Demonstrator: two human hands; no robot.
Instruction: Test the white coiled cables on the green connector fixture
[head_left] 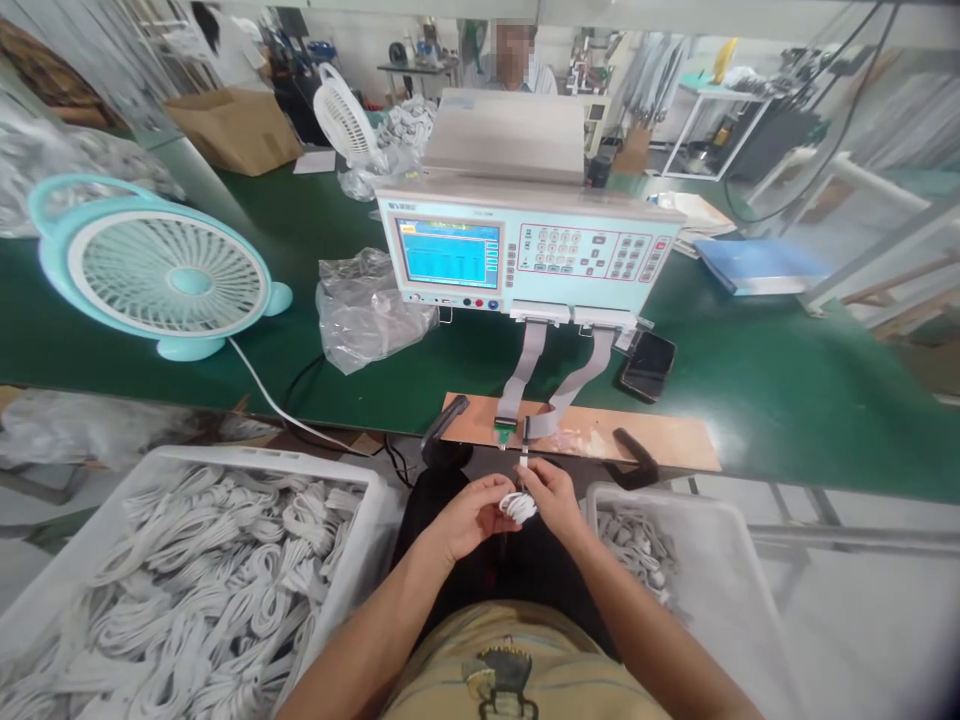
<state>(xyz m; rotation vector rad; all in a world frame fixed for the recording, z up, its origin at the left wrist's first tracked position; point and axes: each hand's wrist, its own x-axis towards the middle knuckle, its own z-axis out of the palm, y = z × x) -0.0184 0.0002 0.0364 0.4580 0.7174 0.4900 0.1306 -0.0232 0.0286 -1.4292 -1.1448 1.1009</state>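
A coiled white cable (518, 507) hangs between my hands just off the table's front edge. My left hand (480, 510) is closed on the coil. With pinched fingers, my right hand (551, 495) grips the cable's white plug end (524, 463), which meets the connector at the end of the right grey ribbon cable (581, 378); whether it is fully seated I cannot tell. Beside it the left ribbon cable (521, 375) ends in a small green board (505, 434). Both ribbons run down from the front of a tester (525, 250) with a lit blue screen.
A left bin (367, 490) holds many coiled cables; a right bin (720, 530) holds fewer. An orange board (675, 432) lies along the table edge under black clamps (636, 458). A fan (172, 275), plastic bag (367, 310), phone (649, 366) and blue folder (757, 262) are on the table. A person sits opposite.
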